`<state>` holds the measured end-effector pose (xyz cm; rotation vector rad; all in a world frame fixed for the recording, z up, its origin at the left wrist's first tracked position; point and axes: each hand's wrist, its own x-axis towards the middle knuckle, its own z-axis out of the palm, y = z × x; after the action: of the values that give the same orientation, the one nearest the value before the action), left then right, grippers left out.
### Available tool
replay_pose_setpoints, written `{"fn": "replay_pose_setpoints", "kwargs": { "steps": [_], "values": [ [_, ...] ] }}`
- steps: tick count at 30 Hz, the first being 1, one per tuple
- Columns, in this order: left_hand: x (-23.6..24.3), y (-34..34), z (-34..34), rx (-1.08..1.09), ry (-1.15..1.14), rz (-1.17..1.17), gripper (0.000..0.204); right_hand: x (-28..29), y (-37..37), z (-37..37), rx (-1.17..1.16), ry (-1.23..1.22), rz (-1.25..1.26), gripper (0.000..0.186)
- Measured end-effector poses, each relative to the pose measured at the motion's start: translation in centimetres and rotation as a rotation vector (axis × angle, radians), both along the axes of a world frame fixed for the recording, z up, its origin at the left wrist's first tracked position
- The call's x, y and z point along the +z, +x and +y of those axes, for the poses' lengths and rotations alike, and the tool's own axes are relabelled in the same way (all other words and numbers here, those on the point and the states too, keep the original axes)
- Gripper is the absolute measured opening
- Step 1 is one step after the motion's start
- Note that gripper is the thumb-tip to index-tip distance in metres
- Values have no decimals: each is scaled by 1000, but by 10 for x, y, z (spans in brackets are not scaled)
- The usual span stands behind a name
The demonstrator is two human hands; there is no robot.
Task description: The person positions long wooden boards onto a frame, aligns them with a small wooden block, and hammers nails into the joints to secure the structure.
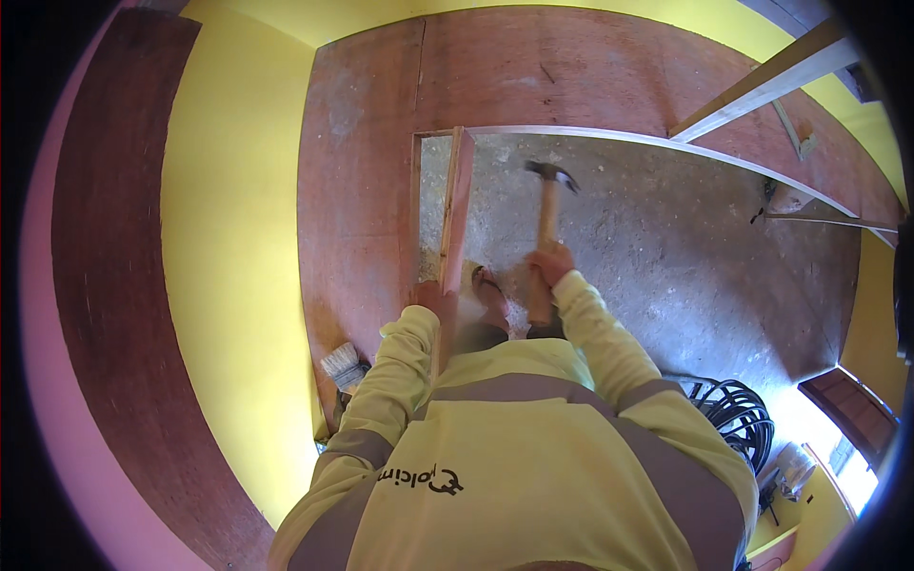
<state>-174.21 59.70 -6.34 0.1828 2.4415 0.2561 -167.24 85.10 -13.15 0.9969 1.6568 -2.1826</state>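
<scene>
My right hand [550, 264] is closed round the wooden handle of a claw hammer [549, 214]. The hammer's dark metal head points away from me over the concrete floor. At the left, my left hand [427, 296] grips an upright wooden board [458, 205] near its close end; the board partly hides the fingers. This board stretches away from me and meets a long pale wooden rail [562, 131] at the far side. A thinner wooden strip [416, 205] runs beside it on the left.
Reddish plywood [357, 171] lines the left and far sides. A wide brush [343, 366] lies by my left forearm. Another timber [762, 86] slants up at the far right. Coiled black cable [747, 419] is at the near right. My sandaled foot [491, 295] stands close to the board.
</scene>
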Motion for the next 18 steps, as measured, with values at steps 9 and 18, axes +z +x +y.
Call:
{"fn": "replay_pose_setpoints", "kwargs": {
  "steps": [9,18],
  "values": [
    [0,1,-14,-81,-28,59,47,28,-4,0,146,36,37,24],
    [10,-1,-14,-92,11,57,45,29,-37,-37,172,192,171,19]
  ]
}}
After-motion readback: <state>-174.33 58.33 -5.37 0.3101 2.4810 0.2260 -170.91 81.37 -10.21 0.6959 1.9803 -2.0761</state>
